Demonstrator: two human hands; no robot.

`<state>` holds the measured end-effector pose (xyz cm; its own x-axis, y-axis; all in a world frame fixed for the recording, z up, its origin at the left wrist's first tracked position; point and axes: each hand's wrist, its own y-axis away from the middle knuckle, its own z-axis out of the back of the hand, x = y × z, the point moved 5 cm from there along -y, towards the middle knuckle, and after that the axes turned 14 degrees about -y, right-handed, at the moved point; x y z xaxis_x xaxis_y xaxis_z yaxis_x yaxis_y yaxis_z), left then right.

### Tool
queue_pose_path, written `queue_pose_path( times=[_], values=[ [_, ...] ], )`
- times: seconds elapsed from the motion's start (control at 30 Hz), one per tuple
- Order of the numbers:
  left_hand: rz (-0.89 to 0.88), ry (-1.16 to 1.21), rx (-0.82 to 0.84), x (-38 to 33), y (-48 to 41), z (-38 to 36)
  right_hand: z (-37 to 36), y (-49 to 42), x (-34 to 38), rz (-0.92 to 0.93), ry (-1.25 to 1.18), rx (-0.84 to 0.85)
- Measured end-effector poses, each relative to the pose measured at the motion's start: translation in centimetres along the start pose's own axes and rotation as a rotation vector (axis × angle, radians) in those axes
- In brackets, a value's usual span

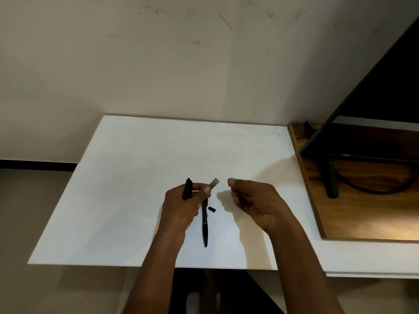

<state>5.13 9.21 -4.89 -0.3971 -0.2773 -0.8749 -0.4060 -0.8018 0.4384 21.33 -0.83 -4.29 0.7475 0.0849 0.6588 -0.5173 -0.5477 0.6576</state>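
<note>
My left hand grips a black pen part and a thin rod with a grey flat end that sticks out past the thumb. A black pen barrel lies on the white table just right of that hand, pointing toward me. A small dark cap piece lies beside it. My right hand hovers to the right with its fingers loosely curled and nothing visible in it.
A brown wooden board sits at the table's right side, under a black frame with a dark cable. The wall stands right behind the table. The table's front edge is close to my forearms.
</note>
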Motion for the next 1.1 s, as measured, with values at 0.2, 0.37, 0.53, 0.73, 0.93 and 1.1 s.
queue_pose_path(
  times=[0.2, 0.37, 0.53, 0.73, 0.93, 1.1],
  values=[
    [0.025, 0.025, 0.051, 0.0, 0.2, -0.4, -1.8, 0.6, -0.4, -0.103, -0.270, 0.156],
    [0.001, 0.008, 0.053, -0.4, 0.3, -0.3, -1.8, 0.7, -0.5, -0.091, -0.269, 0.153],
    [-0.012, -0.001, 0.044, -0.7, 0.4, -0.4, -1.8, 0.8, -0.6, -0.085, -0.241, 0.148],
    [-0.017, -0.011, 0.036, -0.5, 0.3, -0.4, -2.0, 0.8, -0.8, -0.099, -0.245, 0.155],
    [-0.024, -0.010, 0.018, -0.5, 0.1, -0.5, -1.8, 0.5, -0.9, -0.096, -0.213, 0.145],
    [-0.041, -0.027, 0.011, -0.5, 0.1, -0.5, -1.8, 0.3, -1.1, -0.085, -0.147, 0.133]
  ],
)
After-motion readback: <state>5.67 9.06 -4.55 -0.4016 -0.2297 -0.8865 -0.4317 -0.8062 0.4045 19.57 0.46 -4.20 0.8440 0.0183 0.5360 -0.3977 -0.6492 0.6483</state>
